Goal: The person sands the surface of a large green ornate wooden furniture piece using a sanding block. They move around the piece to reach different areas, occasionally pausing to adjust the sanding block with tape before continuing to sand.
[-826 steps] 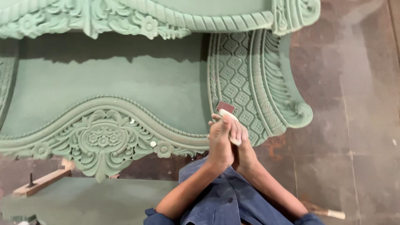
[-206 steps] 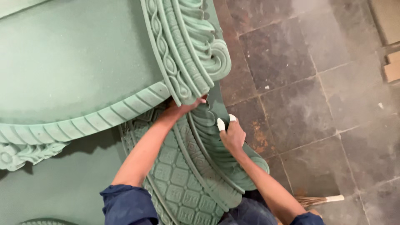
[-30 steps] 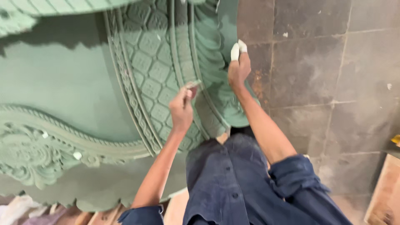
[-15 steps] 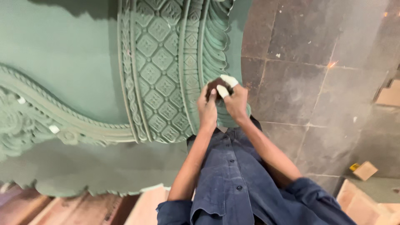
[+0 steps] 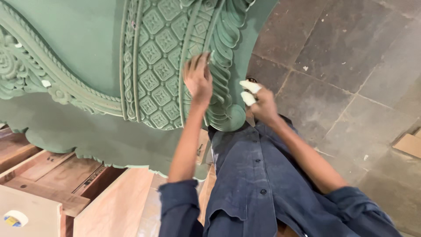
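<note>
The left hand lies flat, fingers spread, on the green carved panel; the right hand pinches a pale sanding pad just right — light strokes should follow the leaf grooves.

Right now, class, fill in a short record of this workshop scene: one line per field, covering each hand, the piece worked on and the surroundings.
Left hand: left hand lies flat on the carved panel, fingers spread over its leaf border.
Right hand: right hand is beside the panel's edge, with pale wraps on two fingertips; whether it touches the panel is unclear.
Piece: green carved panel with a diamond lattice band and scroll ornament.
Clothing: dark blue shirt, sleeves rolled.
Surroundings: stone tile floor; wooden boards below the panel.
</note>
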